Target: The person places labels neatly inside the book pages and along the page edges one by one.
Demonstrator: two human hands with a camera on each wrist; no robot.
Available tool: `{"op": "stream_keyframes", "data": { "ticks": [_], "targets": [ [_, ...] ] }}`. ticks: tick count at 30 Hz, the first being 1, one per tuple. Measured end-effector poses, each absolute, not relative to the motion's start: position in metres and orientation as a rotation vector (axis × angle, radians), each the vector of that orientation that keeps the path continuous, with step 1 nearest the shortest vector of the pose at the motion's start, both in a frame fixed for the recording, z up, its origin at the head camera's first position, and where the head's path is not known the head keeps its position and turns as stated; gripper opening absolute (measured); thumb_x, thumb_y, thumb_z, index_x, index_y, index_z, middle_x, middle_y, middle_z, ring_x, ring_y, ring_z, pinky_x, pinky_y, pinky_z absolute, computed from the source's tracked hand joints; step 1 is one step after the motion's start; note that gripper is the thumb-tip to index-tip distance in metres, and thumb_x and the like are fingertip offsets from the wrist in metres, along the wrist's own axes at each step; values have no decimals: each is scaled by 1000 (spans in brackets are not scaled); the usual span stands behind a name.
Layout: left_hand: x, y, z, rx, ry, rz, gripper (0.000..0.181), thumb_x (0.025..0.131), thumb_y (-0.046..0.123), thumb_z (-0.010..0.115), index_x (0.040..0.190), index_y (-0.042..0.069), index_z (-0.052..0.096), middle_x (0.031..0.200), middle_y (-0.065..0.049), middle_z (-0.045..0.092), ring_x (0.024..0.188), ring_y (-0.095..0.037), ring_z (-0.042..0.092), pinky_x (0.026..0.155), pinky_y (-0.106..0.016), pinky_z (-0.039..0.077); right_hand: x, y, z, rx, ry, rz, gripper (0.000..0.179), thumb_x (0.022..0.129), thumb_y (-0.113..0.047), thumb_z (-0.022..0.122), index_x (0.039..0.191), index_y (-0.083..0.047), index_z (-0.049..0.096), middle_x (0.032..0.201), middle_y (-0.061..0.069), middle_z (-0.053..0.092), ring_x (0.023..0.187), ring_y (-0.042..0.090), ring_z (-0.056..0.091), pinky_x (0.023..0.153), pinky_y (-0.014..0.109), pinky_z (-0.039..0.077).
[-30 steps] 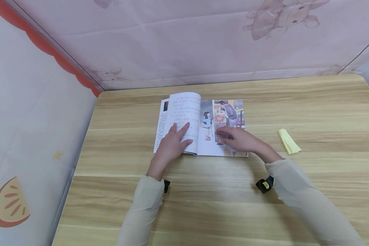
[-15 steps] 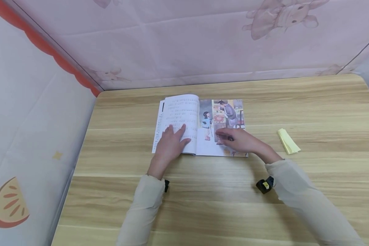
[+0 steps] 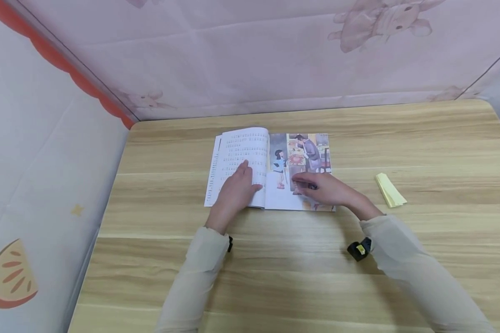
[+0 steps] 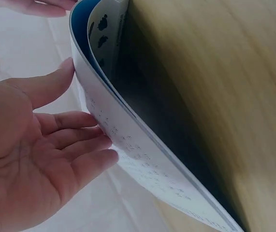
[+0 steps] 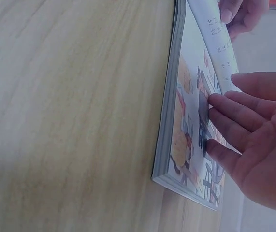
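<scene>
- Bare left hand (image 3: 235,192): at 8 o'clock on an open, white-paged paper book (image 3: 268,159); fingers near straight, resting on the printed page; grasps nothing.
- Book: toward 12 o'clock on the pale wood-grain table (image 3: 291,277); left pages bow at the spine.
- Bare right hand (image 3: 321,188): at 4 o'clock on the book; fingers loosely bent, tips touching the coloured illustration; grasps nothing.
- Narrow pale-yellow paper strips (image 3: 390,190): at 3 o'clock from the book, apart from it.

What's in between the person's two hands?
In the head view, the open book: its fold, part of a text page by the left hand, and a drawn girl in blue toward the right hand.
</scene>
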State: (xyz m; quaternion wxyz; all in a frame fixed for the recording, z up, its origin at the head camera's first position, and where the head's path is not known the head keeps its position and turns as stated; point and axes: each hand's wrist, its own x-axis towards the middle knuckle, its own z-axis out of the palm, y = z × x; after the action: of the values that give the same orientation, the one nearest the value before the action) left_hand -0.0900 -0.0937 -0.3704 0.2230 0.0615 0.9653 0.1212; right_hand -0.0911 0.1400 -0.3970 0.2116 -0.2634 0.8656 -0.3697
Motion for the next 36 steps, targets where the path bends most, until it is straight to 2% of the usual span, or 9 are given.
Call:
{"op": "stream_keyframes", "data": {
  "ticks": [6,8,11,17,22,24,28,32,36],
  "targets": [
    [-91,-96,-372,248,2647,367,56,94,27,50,145,20,28,150,-17,13,136,-29,15,105,-45,26,-92,140,-397,-741,2411,-1023,37,90,-7,53,125,6,50,123,22,54,115,35,49,95,48,38],
    [-93,-95,-370,252,2621,352,55,94,26,49,145,23,28,150,-18,10,137,-30,13,105,-46,25,-92,140,-397,-739,2412,-1027,38,90,-6,53,125,6,50,123,22,54,115,35,49,95,47,38],
    [-97,-93,-368,270,2593,318,54,94,25,49,144,21,28,149,-20,10,136,-31,12,106,-46,23,-92,140,-396,-732,2408,-1029,38,91,-7,52,126,7,49,124,22,53,116,35,48,96,48,37],
    [-102,-91,-363,294,2589,271,54,93,23,53,142,19,32,147,-21,20,135,-33,19,106,-47,24,-92,141,-397,-707,2407,-1025,38,91,-8,51,127,5,49,125,22,52,117,36,47,97,48,36],
    [-103,-92,-362,284,2652,232,55,87,24,62,138,21,42,146,-18,26,133,-32,25,100,-47,34,-91,140,-399,-710,2411,-1028,38,91,-8,52,127,5,49,125,22,53,117,36,47,97,48,36],
    [-104,-93,-362,274,2676,243,55,84,23,66,135,22,46,148,-14,23,135,-31,21,99,-47,35,-90,140,-399,-710,2411,-1031,38,91,-8,51,127,5,49,125,22,53,117,36,47,97,48,36],
    [-107,-92,-363,291,2680,297,55,81,21,69,132,19,49,151,-8,15,137,-29,11,103,-44,30,-90,140,-398,-700,2405,-1039,37,91,-7,51,126,5,49,125,22,53,117,36,47,97,48,36],
    [-109,-93,-364,313,2638,356,57,82,18,68,135,14,46,150,-8,16,137,-30,12,106,-45,24,-90,140,-398,-703,2404,-1041,37,91,-6,51,126,6,49,124,22,53,117,36,47,97,48,36],
    [-113,-98,-365,265,2561,384,68,84,20,65,143,21,32,151,-5,12,138,-27,10,108,-45,20,-90,141,-398,-711,2406,-1045,37,91,-6,52,126,6,49,124,22,53,117,36,47,97,48,36]
  ]
}}
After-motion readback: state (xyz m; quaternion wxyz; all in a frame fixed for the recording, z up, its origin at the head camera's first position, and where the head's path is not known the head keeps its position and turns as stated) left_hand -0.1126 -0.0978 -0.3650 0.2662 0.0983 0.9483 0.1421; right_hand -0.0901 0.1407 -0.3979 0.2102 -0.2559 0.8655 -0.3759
